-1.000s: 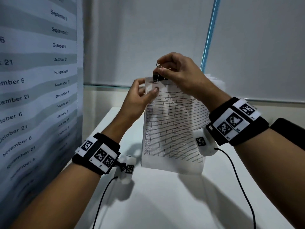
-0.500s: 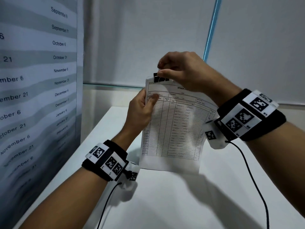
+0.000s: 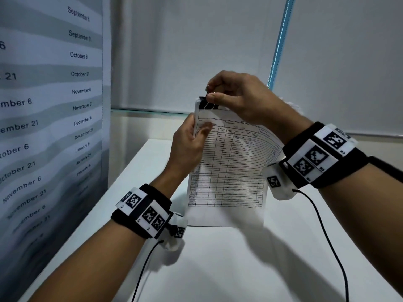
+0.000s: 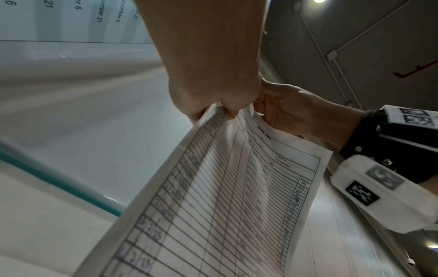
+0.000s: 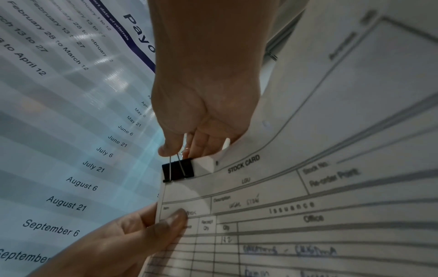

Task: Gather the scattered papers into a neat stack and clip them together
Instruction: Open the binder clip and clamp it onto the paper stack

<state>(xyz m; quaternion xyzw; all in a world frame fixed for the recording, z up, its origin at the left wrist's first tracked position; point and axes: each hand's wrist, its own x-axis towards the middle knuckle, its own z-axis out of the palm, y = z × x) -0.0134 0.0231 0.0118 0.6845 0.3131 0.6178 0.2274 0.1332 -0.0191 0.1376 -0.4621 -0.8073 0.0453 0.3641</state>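
A stack of printed stock-card papers (image 3: pixel 229 171) (image 4: pixel 232 196) (image 5: pixel 308 215) stands upright with its bottom edge on the white table (image 3: pixel 218 269). My left hand (image 3: pixel 192 138) (image 5: pixel 132 234) pinches the stack's upper left edge, thumb on the front sheet. A black binder clip (image 3: pixel 208 103) (image 5: pixel 177 169) sits over the stack's top left corner. My right hand (image 3: pixel 237 99) (image 5: pixel 201 121) pinches the clip's wire handles from above. In the left wrist view the clip is hidden behind my left hand (image 4: pixel 213 93).
A large wall chart of dates (image 3: pixel 50 105) fills the left side, close to the table's left edge. A pale wall with a teal strip (image 3: pixel 281 40) stands behind. Cables (image 3: pixel 327 236) trail from both wristbands across the table.
The clip has come down onto the stack's top left corner. My left hand has slid lower along the left edge, and the stack has tilted slightly.
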